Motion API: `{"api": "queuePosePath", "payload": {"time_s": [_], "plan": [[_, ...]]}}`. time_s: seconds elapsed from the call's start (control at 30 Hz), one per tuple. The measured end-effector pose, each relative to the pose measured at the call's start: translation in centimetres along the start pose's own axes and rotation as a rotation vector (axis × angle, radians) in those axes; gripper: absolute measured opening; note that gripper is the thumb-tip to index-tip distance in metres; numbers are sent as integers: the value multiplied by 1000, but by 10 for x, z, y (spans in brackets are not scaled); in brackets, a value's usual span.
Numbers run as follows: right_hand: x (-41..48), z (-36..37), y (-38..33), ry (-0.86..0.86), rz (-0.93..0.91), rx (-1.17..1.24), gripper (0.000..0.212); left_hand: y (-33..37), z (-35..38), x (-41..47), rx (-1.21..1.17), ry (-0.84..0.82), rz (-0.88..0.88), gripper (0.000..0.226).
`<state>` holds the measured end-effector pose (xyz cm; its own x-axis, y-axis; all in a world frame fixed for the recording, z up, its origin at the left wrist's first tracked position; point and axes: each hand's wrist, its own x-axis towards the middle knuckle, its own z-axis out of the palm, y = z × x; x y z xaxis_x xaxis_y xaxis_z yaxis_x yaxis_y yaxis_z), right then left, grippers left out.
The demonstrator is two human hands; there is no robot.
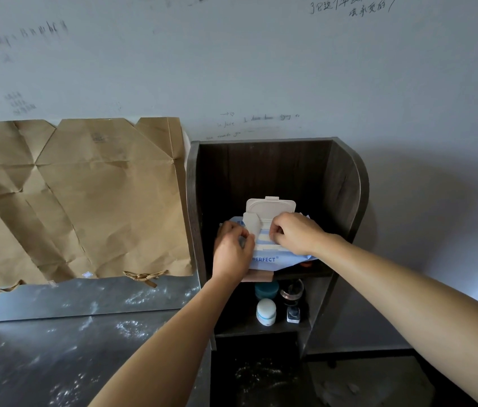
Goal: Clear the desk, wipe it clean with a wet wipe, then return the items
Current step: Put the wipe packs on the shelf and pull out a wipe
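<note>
Head view: my left hand grips wipe pack, right hand pinches its opening; a hard tug could drag it off shelf.

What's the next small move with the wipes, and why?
Likely draw one wipe out with the right hand: the white plastic flip lid of the blue-and-white wet wipe pack stands open, right fingers pinch at its opening, and the left hand grips the pack steady.

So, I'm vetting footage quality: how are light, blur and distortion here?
Head view: dim, even light; the wall writing at upper left is smeared, the wipes pack reads sharp; the shelf unit bows from the wide-angle lens; the jars below sit in shadow.
</note>
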<state>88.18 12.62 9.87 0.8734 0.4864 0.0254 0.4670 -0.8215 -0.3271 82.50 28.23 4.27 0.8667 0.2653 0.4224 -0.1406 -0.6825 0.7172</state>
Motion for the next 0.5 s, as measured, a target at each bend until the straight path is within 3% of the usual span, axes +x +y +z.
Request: {"api": "queuePosePath", "payload": {"time_s": [0.13, 0.3, 0.5], "plan": [[1, 4, -1, 93, -25, -42, 10, 0, 1, 1, -1, 9, 1, 16], [2, 4, -2, 22, -78, -189, 15, -2, 2, 0, -2, 12, -8, 16], [5, -2, 0, -10, -11, -39, 20, -2, 0, 3, -8, -18, -23, 17]]}}
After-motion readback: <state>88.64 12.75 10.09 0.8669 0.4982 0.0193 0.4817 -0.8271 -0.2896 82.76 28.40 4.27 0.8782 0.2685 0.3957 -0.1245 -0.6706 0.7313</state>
